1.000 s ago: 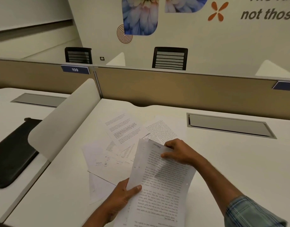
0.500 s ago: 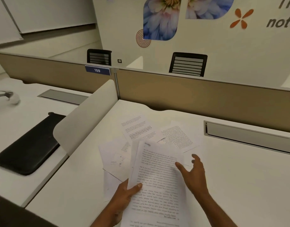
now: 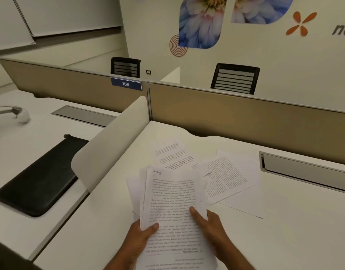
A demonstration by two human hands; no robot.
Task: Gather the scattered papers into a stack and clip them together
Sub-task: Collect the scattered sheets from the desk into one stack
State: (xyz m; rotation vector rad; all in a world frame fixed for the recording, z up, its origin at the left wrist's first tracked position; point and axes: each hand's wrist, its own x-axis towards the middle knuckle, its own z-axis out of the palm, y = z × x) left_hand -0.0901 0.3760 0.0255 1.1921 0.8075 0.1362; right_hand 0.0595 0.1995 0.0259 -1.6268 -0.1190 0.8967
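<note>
A small stack of printed papers (image 3: 171,203) is held up over the white desk (image 3: 294,240). My left hand (image 3: 136,244) grips its lower left edge with the thumb on top. My right hand (image 3: 210,228) grips the right edge, thumb lying on the top page. More sheets lie flat beyond: one with bold text (image 3: 173,154) at the back and one with dense print (image 3: 228,176) to the right, over a blank sheet (image 3: 243,205). No clip is visible.
A curved white divider (image 3: 109,145) stands left of the papers. A tan partition (image 3: 245,117) closes the back of the desk. A grey cable tray lid (image 3: 308,168) sits at right. On the neighbouring desk lie a black pad (image 3: 39,178) and a headset (image 3: 9,114).
My right hand has come back from the far edge of the sheet, opened for a moment, and now grips the stack's right edge. The camera has swung to the left.
</note>
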